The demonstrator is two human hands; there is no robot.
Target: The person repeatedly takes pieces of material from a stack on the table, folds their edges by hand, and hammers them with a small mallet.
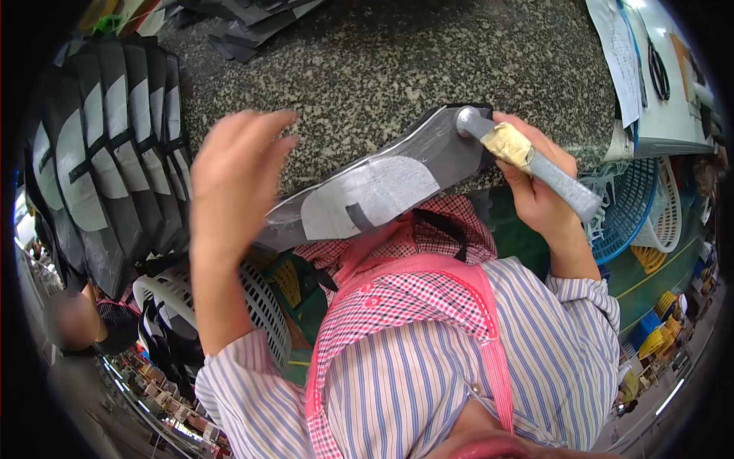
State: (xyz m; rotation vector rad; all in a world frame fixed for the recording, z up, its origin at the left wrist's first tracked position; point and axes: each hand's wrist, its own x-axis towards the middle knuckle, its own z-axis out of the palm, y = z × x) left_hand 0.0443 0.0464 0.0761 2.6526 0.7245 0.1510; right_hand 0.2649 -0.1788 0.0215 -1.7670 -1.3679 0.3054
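Note:
A long black curved piece [459, 170] lies along the front edge of the speckled stone table [367, 84]. It bears a whitish patch [390, 187] with a small dark strip on it. My left hand [237, 176], blurred by motion, is raised over the table's left part, beside the piece's left end, with fingers apart and nothing in them. At the piece's right end, my right hand [539, 172] is closed round a grey metal hammer [562, 183] with yellowish tape about its middle. The hammer's round face rests on or just above the piece's corner.
Many black pieces with pale patches [80, 172] stand stacked at left, above a white basket [267, 314]. More black pieces [260, 23] lie at the back. Blue basket [631, 218], papers [615, 61] and scissors [657, 69] are at right. Another person [76, 317] is at lower left.

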